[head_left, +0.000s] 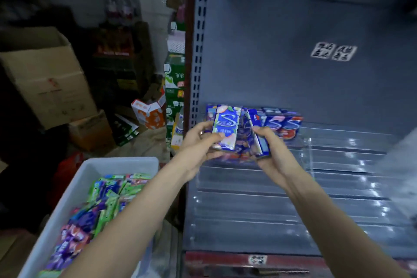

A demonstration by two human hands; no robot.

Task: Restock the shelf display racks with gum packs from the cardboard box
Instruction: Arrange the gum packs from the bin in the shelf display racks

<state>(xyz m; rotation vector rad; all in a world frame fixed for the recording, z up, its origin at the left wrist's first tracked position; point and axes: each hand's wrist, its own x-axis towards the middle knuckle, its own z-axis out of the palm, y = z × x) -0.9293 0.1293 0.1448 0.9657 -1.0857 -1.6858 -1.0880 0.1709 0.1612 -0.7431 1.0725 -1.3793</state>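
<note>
The left hand grips a blue gum pack with a large "S" on its face, fingers curled behind it and the thumb pressed on its lower front, holding it upright and slightly tilted above the shelf. The right hand holds a second blue gum pack edge-on, its fingers clamped round the narrow side; more blue and purple packs sit between the two hands, though blur hides how many. Just behind the hands, a row of blue gum packs stands at the back of the shelf against the grey rear panel, which carries two white stickers. Clear plastic dividers run across the shelf floor, forming lanes. At lower left, beside the shelf unit, a pale grey plastic bin holds a loose heap of green and purple gum packs; the left forearm crosses above its right side. Farther left, brown cardboard boxes are stacked on the floor, with green cartons piled next to the perforated shelf upright and an orange-and-white carton lying tilted near them.
</note>
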